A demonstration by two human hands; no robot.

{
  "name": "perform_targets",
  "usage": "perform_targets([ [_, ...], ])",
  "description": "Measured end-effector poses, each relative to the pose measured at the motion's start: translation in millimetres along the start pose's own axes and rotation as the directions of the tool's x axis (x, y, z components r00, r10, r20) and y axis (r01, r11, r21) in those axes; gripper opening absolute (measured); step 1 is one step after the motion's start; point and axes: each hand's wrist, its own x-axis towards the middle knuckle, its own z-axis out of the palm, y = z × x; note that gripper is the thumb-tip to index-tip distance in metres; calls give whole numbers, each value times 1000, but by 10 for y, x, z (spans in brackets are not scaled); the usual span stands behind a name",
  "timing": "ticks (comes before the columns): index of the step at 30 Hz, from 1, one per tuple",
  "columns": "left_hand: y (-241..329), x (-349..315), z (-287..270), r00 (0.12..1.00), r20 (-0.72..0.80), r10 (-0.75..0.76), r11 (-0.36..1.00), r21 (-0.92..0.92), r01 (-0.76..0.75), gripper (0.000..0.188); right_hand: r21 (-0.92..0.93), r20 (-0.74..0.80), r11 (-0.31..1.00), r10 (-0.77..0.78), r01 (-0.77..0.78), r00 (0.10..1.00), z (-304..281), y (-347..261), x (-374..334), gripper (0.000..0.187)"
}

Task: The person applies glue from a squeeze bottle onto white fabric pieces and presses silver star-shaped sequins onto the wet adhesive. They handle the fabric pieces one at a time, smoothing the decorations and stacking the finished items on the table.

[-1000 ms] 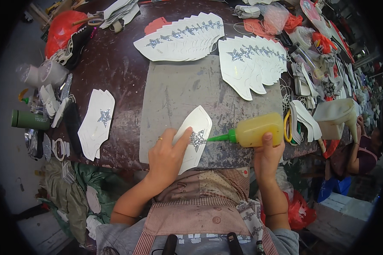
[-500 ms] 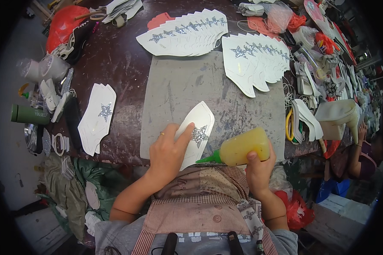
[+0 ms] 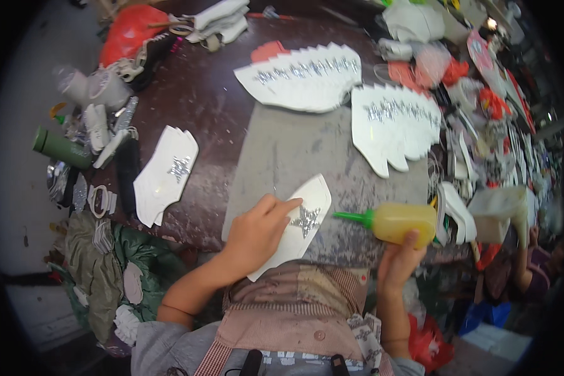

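A white shoe upper piece [image 3: 311, 192] with a glittery silver star lies at the table's front edge, its lower end reaching past the edge. My left hand [image 3: 257, 233] holds it from the left, index finger stretched over the piece beside the star. To its right, my right hand [image 3: 400, 258] is wrapped round the lower side of a squeeze bottle [image 3: 402, 222] of yellowish liquid. The bottle lies tilted almost level, and its green nozzle points left, a little apart from the piece's right edge.
Fanned white star pieces lie in two stacks, one at the back [image 3: 301, 84] and one at the back right [image 3: 395, 125]. A smaller stack [image 3: 164, 178] sits left of the grey mat [image 3: 257, 163]. A green flask [image 3: 62, 148] stands far left; a plastic jug [image 3: 492, 213] is at right.
My right hand has drawn the bottle up and to the right, so its nozzle has left the piece's lower right edge. The whole view has tilted and shifted.
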Motion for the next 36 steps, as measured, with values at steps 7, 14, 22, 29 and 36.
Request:
perform_targets([
  [7,-772,1190,-768,826,-271,-494,625,-772,121,61,248,-187,963,-62,108,980,-117,38,318,57],
  [14,-1304,1795,-336,644,-232,-729,419,-895,152,69,204,-144,977,-35,64,989,-138,51,289,60],
  [22,-897,811,-1117,902,-372,-219,943,156,293,88,209,-160,975,-47,80,986,-144,4,288,62],
  [29,-1655,-375,-885,820,-573,4,642,630,437,54,243,-120,969,-2,31,993,-173,77,294,59],
  [36,-1310,-383,-941,788,-592,172,582,706,403,28,312,-114,950,10,26,993,-237,90,293,61],
])
